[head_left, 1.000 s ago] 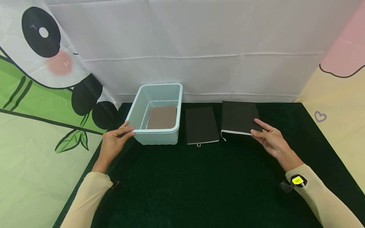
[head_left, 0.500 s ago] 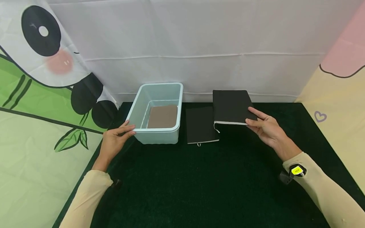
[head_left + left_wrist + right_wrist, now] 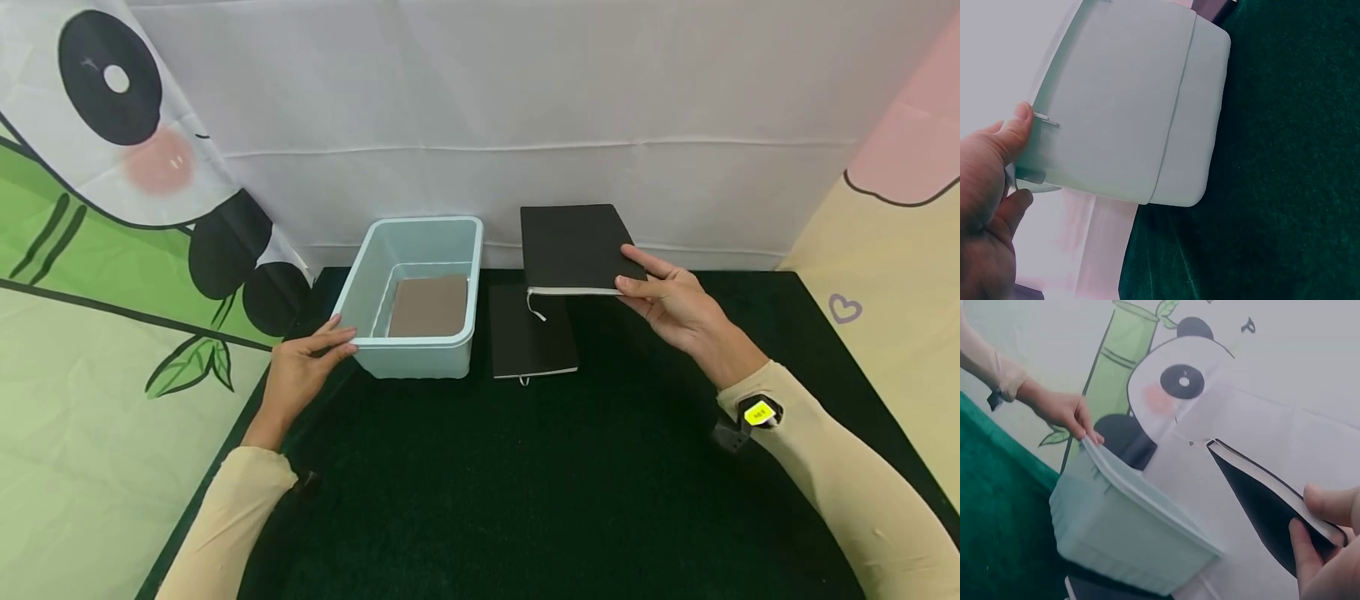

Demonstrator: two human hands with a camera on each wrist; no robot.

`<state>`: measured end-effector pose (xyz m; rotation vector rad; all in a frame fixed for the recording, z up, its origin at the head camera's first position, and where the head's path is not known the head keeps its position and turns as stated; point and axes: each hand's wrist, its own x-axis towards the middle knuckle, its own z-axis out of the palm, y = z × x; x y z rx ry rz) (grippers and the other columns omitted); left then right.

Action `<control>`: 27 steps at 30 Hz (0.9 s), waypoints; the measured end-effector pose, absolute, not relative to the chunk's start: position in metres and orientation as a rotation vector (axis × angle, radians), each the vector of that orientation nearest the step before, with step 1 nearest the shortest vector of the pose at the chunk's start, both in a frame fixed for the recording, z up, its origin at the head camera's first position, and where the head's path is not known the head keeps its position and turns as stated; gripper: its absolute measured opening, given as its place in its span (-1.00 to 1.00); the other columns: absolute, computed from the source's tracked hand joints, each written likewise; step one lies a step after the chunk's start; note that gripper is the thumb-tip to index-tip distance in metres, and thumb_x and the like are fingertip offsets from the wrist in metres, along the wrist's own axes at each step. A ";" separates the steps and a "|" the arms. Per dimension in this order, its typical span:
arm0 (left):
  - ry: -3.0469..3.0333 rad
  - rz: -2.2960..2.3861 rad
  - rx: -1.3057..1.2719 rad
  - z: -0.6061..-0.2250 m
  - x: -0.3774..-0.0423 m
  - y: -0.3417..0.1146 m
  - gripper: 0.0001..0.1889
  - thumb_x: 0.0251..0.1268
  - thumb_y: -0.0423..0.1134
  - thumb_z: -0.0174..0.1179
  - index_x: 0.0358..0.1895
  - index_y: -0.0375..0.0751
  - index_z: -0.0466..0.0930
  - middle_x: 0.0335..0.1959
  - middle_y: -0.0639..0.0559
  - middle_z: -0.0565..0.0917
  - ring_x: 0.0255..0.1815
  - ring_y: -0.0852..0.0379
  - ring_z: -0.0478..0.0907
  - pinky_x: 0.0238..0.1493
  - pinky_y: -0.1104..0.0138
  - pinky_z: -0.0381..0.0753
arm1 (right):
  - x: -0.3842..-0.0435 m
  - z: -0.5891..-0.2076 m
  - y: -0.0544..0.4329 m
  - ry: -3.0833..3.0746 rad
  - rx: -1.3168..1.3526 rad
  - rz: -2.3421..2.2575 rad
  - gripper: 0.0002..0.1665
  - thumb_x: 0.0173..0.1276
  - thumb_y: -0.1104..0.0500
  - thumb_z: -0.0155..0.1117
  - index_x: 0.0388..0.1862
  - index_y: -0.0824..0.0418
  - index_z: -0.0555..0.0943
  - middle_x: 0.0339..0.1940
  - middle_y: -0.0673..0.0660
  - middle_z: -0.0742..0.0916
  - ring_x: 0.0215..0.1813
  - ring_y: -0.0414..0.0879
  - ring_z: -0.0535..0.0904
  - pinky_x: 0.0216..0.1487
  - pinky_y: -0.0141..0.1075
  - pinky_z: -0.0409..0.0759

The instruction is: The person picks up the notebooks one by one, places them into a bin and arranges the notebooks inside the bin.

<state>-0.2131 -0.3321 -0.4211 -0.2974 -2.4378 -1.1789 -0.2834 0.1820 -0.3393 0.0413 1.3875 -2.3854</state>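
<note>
My right hand [image 3: 678, 312] pinches a black notebook [image 3: 576, 247] by its right side, thumb on top and fingers beneath. The notebook is raised above the table, its white page edge towards me and a pale ribbon dangling from its left corner. In the head view it overlaps the far part of a second black notebook [image 3: 532, 343] lying on the cloth. My left hand [image 3: 298, 371] grips the near left corner of a light blue plastic bin [image 3: 411, 360] by the rim. Inside the bin, a brown-grey flat notebook-shaped item [image 3: 429, 307] lies on the bottom.
A dark green cloth [image 3: 510, 483] covers the table. White fabric [image 3: 450, 100] hangs behind it, with a panda-printed sheet [image 3: 75, 433] at the left and a yellow and pink sheet [image 3: 900, 292] at the right. The lying notebook sits just right of the bin.
My right hand has lifted the black notebook and carried it left, from right of the lying notebook to over its far end. The left hand and bin have stayed put.
</note>
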 end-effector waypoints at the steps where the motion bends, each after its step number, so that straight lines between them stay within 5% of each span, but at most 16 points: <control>1: -2.438 -1.180 -0.298 -0.421 -0.213 -0.332 -0.74 0.23 -0.42 0.43 0.00 -0.31 0.79 0.08 -0.17 0.74 0.40 -0.02 0.49 0.10 0.70 0.42 | -0.284 -0.337 0.178 1.402 0.033 -2.383 -0.10 0.38 0.47 0.32 0.61 0.02 0.28 0.70 0.04 0.11 -0.02 -0.23 0.75 0.07 -0.38 0.66; 6: -2.433 -1.159 -0.321 -0.421 -0.214 -0.331 -0.74 0.22 -0.45 0.43 -0.01 -0.29 0.79 0.06 -0.17 0.75 0.38 -0.07 0.52 0.10 0.70 0.43 | -0.287 -0.327 0.158 1.398 -0.005 -2.386 -0.14 0.40 0.48 0.28 0.61 0.06 0.30 0.72 -0.02 0.02 -0.10 -0.22 0.75 0.05 -0.39 0.66; 16: -2.454 -1.132 -0.316 -0.420 -0.214 -0.330 -0.74 0.24 -0.41 0.42 0.00 -0.20 0.81 0.07 -0.14 0.76 0.36 -0.10 0.53 0.12 0.70 0.39 | -0.294 -0.319 0.120 1.338 -0.060 -2.377 -0.19 0.41 0.52 0.23 0.58 0.12 0.34 0.56 0.08 0.25 -0.17 -0.19 0.75 0.02 -0.36 0.68; 27: -2.440 -1.150 -0.330 -0.421 -0.214 -0.328 -0.72 0.23 -0.44 0.42 0.00 -0.21 0.80 0.07 -0.16 0.75 0.37 -0.11 0.52 0.14 0.70 0.38 | -0.302 -0.320 0.085 1.370 -0.117 -2.344 -0.23 0.44 0.52 0.18 0.58 0.15 0.34 0.68 -0.01 0.11 -0.14 -0.18 0.71 0.03 -0.36 0.68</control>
